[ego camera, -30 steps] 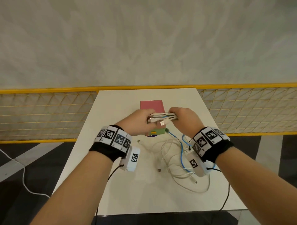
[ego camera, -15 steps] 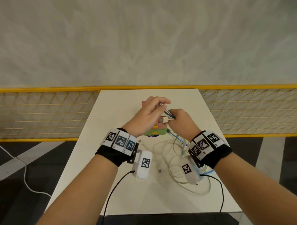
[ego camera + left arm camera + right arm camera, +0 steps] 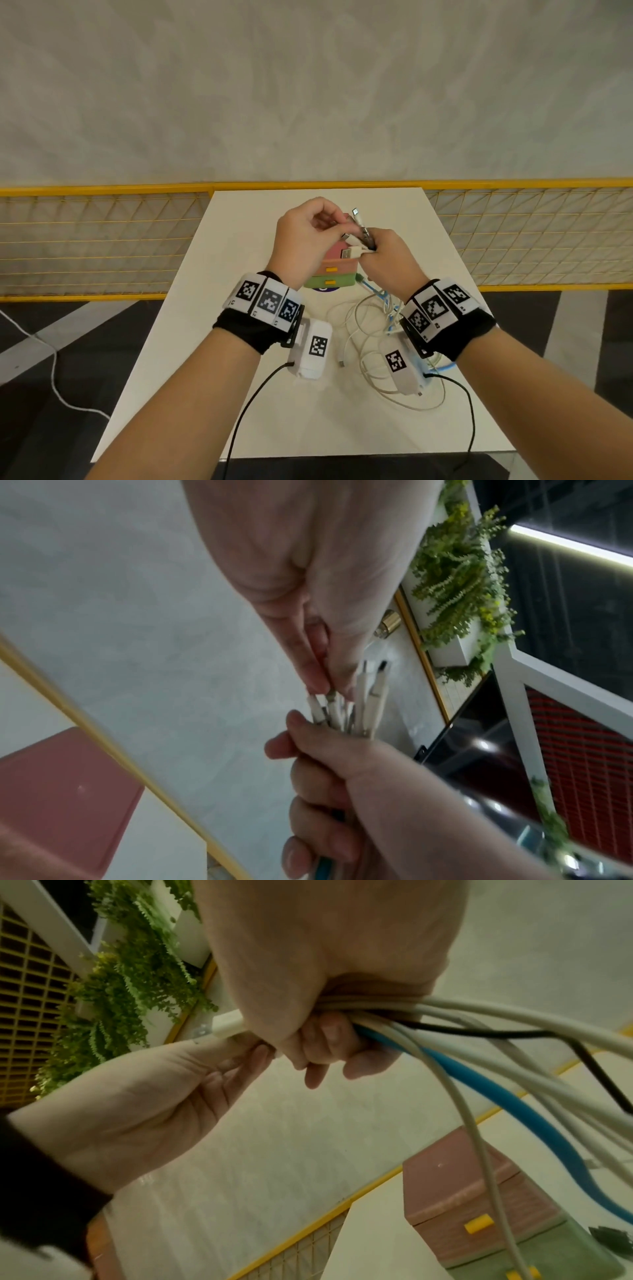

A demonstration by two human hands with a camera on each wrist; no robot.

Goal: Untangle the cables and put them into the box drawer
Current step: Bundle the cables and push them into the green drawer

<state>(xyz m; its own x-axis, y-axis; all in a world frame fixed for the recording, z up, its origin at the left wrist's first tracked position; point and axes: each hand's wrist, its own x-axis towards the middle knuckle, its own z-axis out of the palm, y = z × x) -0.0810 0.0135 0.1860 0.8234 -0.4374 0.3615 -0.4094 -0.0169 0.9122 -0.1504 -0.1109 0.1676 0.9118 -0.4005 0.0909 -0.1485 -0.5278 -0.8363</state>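
My right hand (image 3: 380,255) (image 3: 322,1031) grips a bundle of cables (image 3: 479,1042), mostly white with one blue and one thin black, just below their plug ends (image 3: 358,229) (image 3: 349,712). The plugs stick up out of the fist. My left hand (image 3: 308,233) (image 3: 322,680) pinches one white plug at the top of the bundle. Both hands hover above the box drawer (image 3: 334,270) (image 3: 479,1204), a small stack with a pink upper drawer, a green lower drawer and yellow handles, both shut. The cables' loose loops (image 3: 373,346) hang down and lie on the white table (image 3: 239,240).
A yellow mesh fence (image 3: 102,240) runs behind the table on both sides, with a grey wall beyond. Black wrist-camera leads (image 3: 253,394) trail toward the table's near edge. A white cord (image 3: 51,377) lies on the dark floor at the left.
Both hands have risen and moved away from me. The bundle has turned from lying level between the hands to upright in the right fist. The left hand has shifted to pinching a plug tip.
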